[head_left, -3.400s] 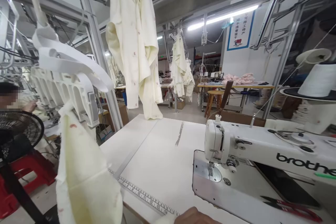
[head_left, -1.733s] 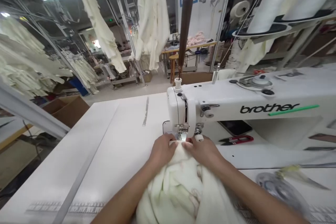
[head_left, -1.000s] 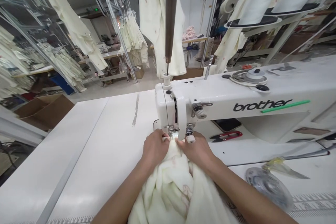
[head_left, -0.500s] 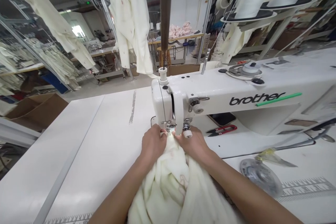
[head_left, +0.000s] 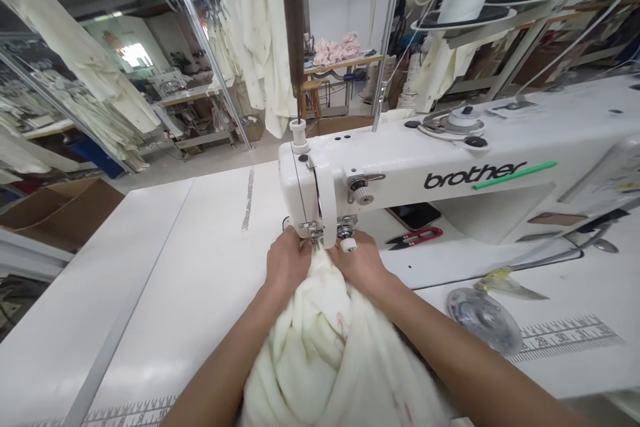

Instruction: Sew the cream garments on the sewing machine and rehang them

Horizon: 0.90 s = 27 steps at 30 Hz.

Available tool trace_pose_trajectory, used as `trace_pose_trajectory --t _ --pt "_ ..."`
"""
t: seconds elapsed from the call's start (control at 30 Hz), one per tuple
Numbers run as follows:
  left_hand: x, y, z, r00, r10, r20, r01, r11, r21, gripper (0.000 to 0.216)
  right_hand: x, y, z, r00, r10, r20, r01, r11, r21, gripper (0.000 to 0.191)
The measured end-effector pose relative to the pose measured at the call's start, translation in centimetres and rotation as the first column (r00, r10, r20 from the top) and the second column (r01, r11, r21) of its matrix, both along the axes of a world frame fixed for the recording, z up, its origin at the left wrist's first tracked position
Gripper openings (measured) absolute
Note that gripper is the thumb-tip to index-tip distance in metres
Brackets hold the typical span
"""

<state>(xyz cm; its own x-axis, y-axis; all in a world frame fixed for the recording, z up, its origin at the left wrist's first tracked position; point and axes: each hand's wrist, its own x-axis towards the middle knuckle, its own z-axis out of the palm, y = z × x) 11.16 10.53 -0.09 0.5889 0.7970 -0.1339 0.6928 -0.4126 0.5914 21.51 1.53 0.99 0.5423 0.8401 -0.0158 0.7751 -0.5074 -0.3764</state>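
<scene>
Pinching the cream cloth (head_left: 325,340) at its front edge, my left hand (head_left: 286,265) and my right hand (head_left: 361,264) sit close together right at the foot of the sewing machine (head_left: 400,177). Both hands are curled shut on the cloth, fingers bent over the edge, the left just to the left of the needle area and the right just to its right, under the small knob on the machine head. The needle itself is hidden behind my knuckles, so I cannot tell whether the cloth is under it.

From my hands the cloth runs back toward me in a thick bunched heap between my forearms, with a few faint pink marks on it. It rests on the white table (head_left: 175,280) in front of the machine.

Behind my right hand, under the machine's arm, lie red-handled snips (head_left: 416,237), and a dark flat phone (head_left: 414,215) sits just beyond them. To the right of the cloth, nearer me than the machine, a clear round disc (head_left: 483,310) lies on the table beside a printed ruler strip (head_left: 567,333). Beyond the machine, cream garments (head_left: 260,33) hang from a rack, and a brown cardboard box (head_left: 60,210) stands off the table's left side.
</scene>
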Motion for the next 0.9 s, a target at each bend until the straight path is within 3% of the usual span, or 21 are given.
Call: trace_pose_trajectory --t 0.23,0.47,0.9 --pt "-0.3 0.0 0.3 0.998 -0.046 0.031 0.046 0.999 0.006 0.026 0.1 0.1 -0.8 0.999 0.009 0.031 -0.009 1.000 -0.001 0.017" --pt "-0.6 0.0 0.5 0.997 -0.068 0.043 0.068 0.998 -0.004 0.023 1.4 -2.0 -0.6 0.989 0.147 -0.032 -0.143 0.985 0.100 0.026" --pt "-0.7 0.1 0.5 0.998 -0.056 0.031 0.057 0.997 -0.046 0.019 1.4 -2.0 0.0 0.989 0.099 -0.106 -0.090 0.992 0.085 0.027"
